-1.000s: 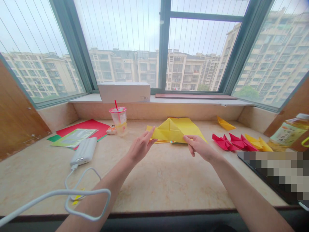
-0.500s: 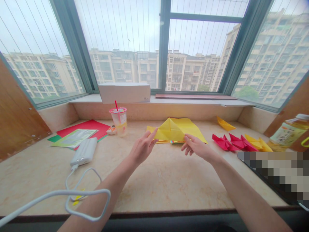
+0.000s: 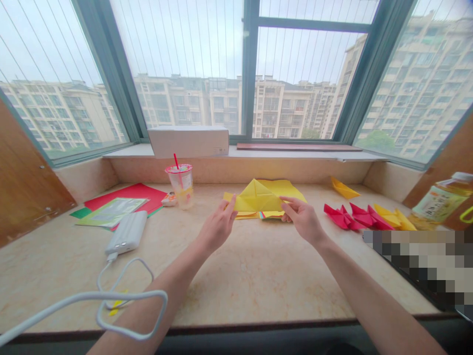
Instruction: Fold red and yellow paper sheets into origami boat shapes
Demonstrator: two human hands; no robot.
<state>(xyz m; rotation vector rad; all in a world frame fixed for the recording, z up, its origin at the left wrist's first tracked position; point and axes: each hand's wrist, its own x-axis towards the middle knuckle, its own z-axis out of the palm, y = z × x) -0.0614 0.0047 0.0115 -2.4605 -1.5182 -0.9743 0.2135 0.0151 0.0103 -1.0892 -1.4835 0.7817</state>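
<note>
Near the back edge of the countertop (image 3: 240,281), the folded yellow paper (image 3: 258,199) is pinched at both ends, left hand (image 3: 217,228) on its left corner & right hand (image 3: 303,220) on the right (fingertips shut on it, cup (image 3: 181,186) w/ straw nearby).

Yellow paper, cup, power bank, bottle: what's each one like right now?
yellow paper: partly folded, pinched by left hand and right hand.
drink cup: upright, lidded, straw in.
power bank: lying flat, white cable plugged in.
bottle: capped.
red origami pieces: folded, lying on the counter.
</note>
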